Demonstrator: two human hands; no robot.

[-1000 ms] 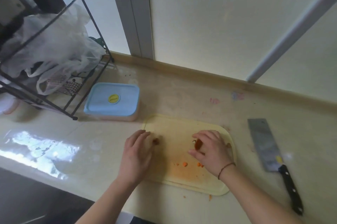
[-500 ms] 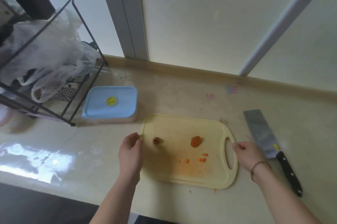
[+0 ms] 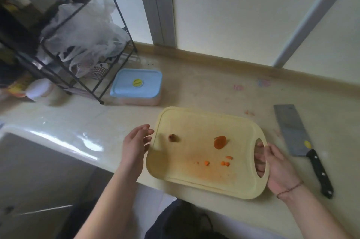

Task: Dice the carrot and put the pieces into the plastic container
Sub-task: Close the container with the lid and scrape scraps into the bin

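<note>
The desk (image 3: pixel 204 86) carries one yellow cutting board (image 3: pixel 196 122), whose near edge juts past the desk's front. The right hand (image 3: pixel 276 166) grips the board at its handle end, fingers (image 3: pixel 259 153) curled underneath and showing through the handle hole. The left hand (image 3: pixel 134 145) hovers at the board's left edge with fingers spread and relaxed, holding nothing; whether it touches the edge is unclear.

One wire rack (image 3: pixel 78 44) stands far left, stuffed with pale plastic bags; its left part is cut off and murky. One plastic container (image 3: pixel 136 86), blue lid on, sits just behind the board's left corner. One cleaver (image 3: pixel 298 139) lies on the desk right of the board, apart from it.

On the board lie one carrot round (image 3: pixel 220 142), one brownish stub (image 3: pixel 173 137), too blurred to identify, and roughly four small carrot bits (image 3: pixel 225 163).
</note>
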